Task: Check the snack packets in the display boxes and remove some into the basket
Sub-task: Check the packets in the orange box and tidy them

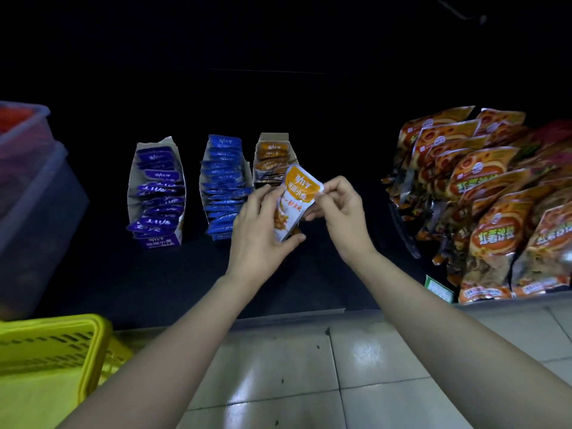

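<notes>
The biggest risk is the long carry. The yellow basket (89, 351) sits on the floor (309, 366) at about 8 o'clock from the hands, well apart from them. A packet let go early would probably land on the dark shelf (154, 280) or the tiles rather than in the basket.

Next are the large orange bags (483, 199) at 3 o'clock. They lean forward in a crowded row, so a wide swing of the right elbow could knock some over.

The three display boxes stand at 10 to 12 o'clock from the hands: purple (156, 193), blue (224, 187) and orange (274, 140). Their card walls look light and splayed. A hand reaching back in could tip one or spill its loosely stacked packets.

The smallest risk is the orange-and-white packet (297, 199) itself. It is held in the air near the middle of the view, just in front of the orange box. Its film looks slick, and in this dim light any printed date may be hard to read.

Both forearms reach forward and meet at the packet. The left hand (260, 230) grips its lower half, fingers behind and thumb under the bottom edge. The right hand (340, 212) pinches its upper right corner between thumb and fingertips.
</notes>
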{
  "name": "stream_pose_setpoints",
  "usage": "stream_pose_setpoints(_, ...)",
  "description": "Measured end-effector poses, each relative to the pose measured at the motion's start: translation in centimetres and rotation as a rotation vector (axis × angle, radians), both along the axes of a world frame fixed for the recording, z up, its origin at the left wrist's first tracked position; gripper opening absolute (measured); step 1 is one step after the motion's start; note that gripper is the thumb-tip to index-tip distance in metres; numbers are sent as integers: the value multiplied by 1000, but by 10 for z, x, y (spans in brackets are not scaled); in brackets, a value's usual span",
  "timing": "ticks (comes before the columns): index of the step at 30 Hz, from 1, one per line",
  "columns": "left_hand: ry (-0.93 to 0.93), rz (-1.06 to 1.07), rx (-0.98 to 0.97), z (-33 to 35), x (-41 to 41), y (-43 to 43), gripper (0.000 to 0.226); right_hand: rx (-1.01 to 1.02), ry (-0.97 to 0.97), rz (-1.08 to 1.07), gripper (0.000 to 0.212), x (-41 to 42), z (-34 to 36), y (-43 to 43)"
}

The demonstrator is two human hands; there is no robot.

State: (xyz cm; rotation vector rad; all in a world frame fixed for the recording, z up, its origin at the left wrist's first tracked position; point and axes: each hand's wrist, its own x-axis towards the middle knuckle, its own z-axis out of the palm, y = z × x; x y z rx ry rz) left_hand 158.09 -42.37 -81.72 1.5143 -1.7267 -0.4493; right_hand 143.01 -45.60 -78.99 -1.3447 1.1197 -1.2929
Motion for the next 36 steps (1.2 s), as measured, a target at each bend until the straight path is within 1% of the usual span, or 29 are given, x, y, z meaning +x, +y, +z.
stream_pose_setpoints(2,27,16,-28,3,-4,1,75,30,-39,69,14,3,4,3)
stream_pose_setpoints(5,125,28,-70,8,-1,2,47,44,-100,172,6,4,4,6)
stream_pose_setpoints(7,249,-7,-22,10,3,1,27,15,-80,178,14,3,2,5)
stream_pose_setpoints(8,361,-33,37,11,5,1,20,8,-59,161,18,2,1,4)
stream_pose_setpoints(10,578,-94,150,12,6,1,16,20,-46,122,23,2,0,2)
stream_pose_setpoints(11,643,-119,182,12,6,1,17,38,-54,108,24,2,0,2)
stream_pose_setpoints(14,767,-162,226,11,6,0,22,87,-78,90,21,3,0,1)
stream_pose_setpoints(17,840,-156,231,10,9,0,19,89,-64,65,16,3,-2,-1)
stream_pose_setpoints(19,828,-168,194,10,12,2,21,83,-47,63,12,4,-3,-1)
stream_pose_setpoints(21,758,-164,125,11,15,6,25,80,-32,91,16,9,-1,2)
stream_pose_setpoints(22,675,-138,77,10,18,7,27,82,-32,120,21,13,2,3)
stream_pose_setpoints(25,310,0,-119,8,32,16,35,111,-81,238,40,32,14,11)
stream_pose_setpoints(26,209,24,-178,9,38,20,38,126,-104,274,44,40,18,12)
stream_pose_setpoints(27,135,37,-212,10,44,24,41,136,-122,304,43,48,20,14)
stream_pose_setpoints(29,51,64,-224,14,59,36,45,142,-119,333,33,65,24,17)
stream_pose_setpoints(31,21,103,-219,21,76,51,48,140,-98,353,21,85,23,20)
stream_pose_setpoints(33,58,207,-207,24,97,66,52,147,-93,402,16,105,23,25)
stream_pose_setpoints(34,126,278,-176,25,108,74,54,148,-89,438,16,116,23,28)
stream_pose_setpoints(36,376,390,-47,29,131,89,55,149,-81,527,18,140,25,38)
